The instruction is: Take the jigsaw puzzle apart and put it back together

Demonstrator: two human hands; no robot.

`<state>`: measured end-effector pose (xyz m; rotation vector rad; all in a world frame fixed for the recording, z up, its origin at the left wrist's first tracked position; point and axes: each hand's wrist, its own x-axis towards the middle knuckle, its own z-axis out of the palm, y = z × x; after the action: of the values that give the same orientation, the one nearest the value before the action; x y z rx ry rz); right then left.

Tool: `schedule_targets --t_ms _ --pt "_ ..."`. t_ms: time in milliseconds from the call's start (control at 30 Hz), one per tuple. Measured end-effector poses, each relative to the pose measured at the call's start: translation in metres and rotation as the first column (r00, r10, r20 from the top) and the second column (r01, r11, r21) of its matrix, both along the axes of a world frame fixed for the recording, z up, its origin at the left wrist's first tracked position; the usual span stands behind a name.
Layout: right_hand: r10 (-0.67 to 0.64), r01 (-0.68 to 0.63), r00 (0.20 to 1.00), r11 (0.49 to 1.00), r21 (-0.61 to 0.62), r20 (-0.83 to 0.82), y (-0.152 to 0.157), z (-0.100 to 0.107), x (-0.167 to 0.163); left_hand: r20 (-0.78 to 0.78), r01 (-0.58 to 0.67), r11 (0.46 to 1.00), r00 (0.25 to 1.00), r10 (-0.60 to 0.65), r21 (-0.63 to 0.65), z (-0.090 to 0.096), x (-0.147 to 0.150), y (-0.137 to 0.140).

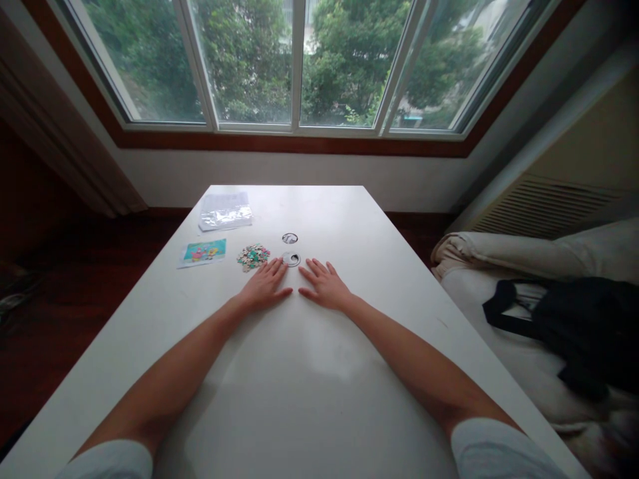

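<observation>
Both of my hands lie flat on the white table (324, 372), palms down and fingers spread. Just beyond the fingertips of my left hand (264, 285) is a heap of small jigsaw puzzle pieces (253, 255), some green, some pink, some pale. My right hand (327, 285) rests a little apart from it, holding nothing. A round metallic-looking disc with a dark ring (293, 259) lies between and beyond the two hands, close to the left fingertips. Farther off lies a second round piece with a dark rim (290, 238). Left of the heap is a colourful picture card (204, 252).
A clear plastic bag with papers (226, 211) lies at the table's far left corner. Behind the table is a wall with a wide window (294, 66). To the right stands a cream sofa (469, 293) with a black bag or garment (589, 326) on it.
</observation>
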<state>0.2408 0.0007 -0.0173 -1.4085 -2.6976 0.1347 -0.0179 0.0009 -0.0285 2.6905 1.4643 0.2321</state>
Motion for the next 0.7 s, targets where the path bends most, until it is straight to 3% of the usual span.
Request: schedule_targets --t_ms 400,700 --pt "0.096 -0.095 0.995 0.995 0.031 -0.025 0.0 0.0 0.0 -0.037 -0.063 0.998 0.997 0.062 -0.029 -0.002 0.003 -0.007" --pt "0.085 -0.084 0.996 0.996 -0.011 0.016 0.0 0.001 -0.001 -0.04 0.022 0.999 0.999 -0.024 -0.047 0.004 -0.008 -0.008"
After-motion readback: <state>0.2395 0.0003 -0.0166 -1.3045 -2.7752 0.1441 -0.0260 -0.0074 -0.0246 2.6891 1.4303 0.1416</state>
